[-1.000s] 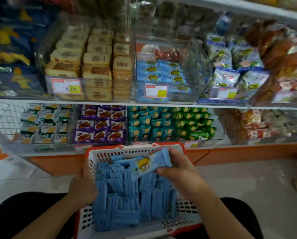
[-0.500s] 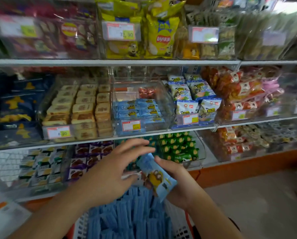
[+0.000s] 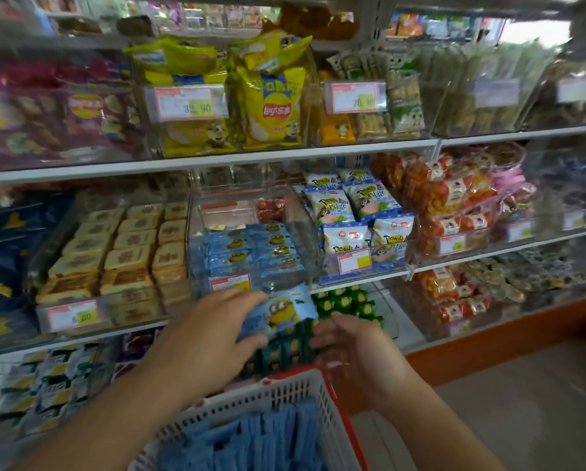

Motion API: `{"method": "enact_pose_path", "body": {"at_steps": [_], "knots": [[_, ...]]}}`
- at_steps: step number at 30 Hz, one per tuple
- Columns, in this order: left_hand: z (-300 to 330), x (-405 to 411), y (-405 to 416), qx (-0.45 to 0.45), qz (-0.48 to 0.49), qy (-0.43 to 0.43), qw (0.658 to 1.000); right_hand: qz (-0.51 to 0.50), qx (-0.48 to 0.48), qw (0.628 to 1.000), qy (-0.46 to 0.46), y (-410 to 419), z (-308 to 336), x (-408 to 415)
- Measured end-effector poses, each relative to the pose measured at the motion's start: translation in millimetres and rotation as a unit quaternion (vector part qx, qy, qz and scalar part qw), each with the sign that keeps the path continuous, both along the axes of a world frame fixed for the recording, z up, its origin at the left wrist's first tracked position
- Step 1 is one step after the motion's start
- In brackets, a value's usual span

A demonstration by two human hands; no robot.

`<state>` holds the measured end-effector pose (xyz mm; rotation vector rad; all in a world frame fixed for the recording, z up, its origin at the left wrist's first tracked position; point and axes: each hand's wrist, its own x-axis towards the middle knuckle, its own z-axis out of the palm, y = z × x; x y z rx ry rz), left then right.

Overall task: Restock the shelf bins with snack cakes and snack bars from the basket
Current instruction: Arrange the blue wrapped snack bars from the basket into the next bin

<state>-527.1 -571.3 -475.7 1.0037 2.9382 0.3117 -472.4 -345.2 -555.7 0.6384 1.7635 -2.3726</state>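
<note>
Head: left hand (image 3: 213,331) grips packet (image 3: 278,312) (edge hidden).

Left hand (image 3: 213,338) gripping a blue snack cake packet (image 3: 278,312) just below the clear shelf bin (image 3: 251,239) of matching packets, right hand (image 3: 349,348) loose beside it, basket (image 3: 285,389) beneath

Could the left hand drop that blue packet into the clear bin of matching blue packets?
Probably yes: the left hand holds the blue packet just below the clear bin, whose top looks open.
</note>
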Motion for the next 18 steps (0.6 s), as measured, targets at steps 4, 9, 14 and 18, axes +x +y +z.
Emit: {"method": "enact_pose_path", "body": {"at_steps": [4, 9, 14, 18], "knots": [[11.2, -63.4, 18.7, 0.020, 0.059, 0.003, 0.998, -0.070, 0.151, 0.983, 0.081, 24.3, 32.8, -51.8], [5.9, -150.0, 49.2, 0.007, 0.058, -0.025, 0.998, -0.078, 0.511, 0.848, 0.115, 36.7, 59.6, -125.0], [-13.8, -201.6, 75.7, -0.058, 0.044, -0.091, 0.993, -0.061, 0.562, 0.819, 0.096, 45.0, 43.4, -165.2], [-36.3, -221.7, 90.7, -0.059, 0.032, -0.155, 0.986, -0.102, 0.534, 0.831, 0.114, 47.8, 27.3, -173.2]]}}
